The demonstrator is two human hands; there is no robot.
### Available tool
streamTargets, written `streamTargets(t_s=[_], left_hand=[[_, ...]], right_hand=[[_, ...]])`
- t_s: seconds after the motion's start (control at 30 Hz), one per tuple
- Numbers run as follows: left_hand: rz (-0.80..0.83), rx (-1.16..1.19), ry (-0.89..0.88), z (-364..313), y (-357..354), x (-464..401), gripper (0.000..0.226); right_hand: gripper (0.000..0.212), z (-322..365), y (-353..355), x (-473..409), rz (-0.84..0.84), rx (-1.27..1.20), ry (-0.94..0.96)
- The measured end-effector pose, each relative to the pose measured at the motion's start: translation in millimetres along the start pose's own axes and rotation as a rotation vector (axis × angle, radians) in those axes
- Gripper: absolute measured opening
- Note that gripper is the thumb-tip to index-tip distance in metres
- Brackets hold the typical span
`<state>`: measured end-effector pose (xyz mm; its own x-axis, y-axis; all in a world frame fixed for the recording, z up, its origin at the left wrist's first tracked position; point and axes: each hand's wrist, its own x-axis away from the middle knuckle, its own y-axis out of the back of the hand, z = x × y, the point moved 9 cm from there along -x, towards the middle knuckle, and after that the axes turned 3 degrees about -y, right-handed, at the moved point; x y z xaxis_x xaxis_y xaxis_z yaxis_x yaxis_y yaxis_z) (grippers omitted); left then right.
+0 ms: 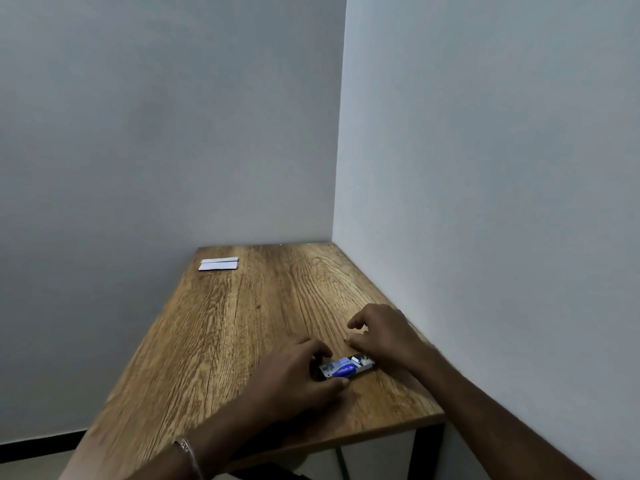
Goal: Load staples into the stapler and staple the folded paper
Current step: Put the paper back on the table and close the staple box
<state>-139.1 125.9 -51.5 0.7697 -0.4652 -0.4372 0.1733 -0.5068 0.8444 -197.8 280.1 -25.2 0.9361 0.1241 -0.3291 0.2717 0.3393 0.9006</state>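
I had both hands (298,370) (384,336) gripping the staple box (346,368); loading unstarted, folded paper (219,264) unstapled at the worktop's (242,323) far corner.

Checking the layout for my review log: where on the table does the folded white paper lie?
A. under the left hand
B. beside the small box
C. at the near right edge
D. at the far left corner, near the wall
D: the folded paper lies at the table's far left corner, well away from both hands.
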Motion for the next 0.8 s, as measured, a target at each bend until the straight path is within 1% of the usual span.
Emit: streamTargets(t_s=[0.13,0.23,0.3,0.4,0.53,0.63,0.8], left_hand=[[-0.018,-0.01,-0.032,-3,-1,-2,0.046],[-0.032,0.005,-0.048,-2,2,-2,0.037],[-0.034,0.003,-0.051,1,4,-2,0.035],[-0.017,0.032,-0.031,11,8,0,0.033],[-0.003,0.06,0.0,26,17,2,0.03],[-0.014,0.052,0.02,34,21,4,0.03],[-0.027,0.037,0.024,35,21,8,0.032]], right_hand=[[0.014,-2,-9,-4,0.032,-0.026,-0.017],[0.008,-2,-12,-6,0.055,-0.044,-0.012],[0.008,-1,-11,-5,0.049,-0.062,-0.002],[0.011,3,-4,-2,0.021,-0.161,0.027],[0.01,14,0,8,0.028,-0.263,0.058],[0.01,22,-3,16,0.033,-0.271,0.067],[0.013,27,-7,27,-0.011,-0.265,0.065]])
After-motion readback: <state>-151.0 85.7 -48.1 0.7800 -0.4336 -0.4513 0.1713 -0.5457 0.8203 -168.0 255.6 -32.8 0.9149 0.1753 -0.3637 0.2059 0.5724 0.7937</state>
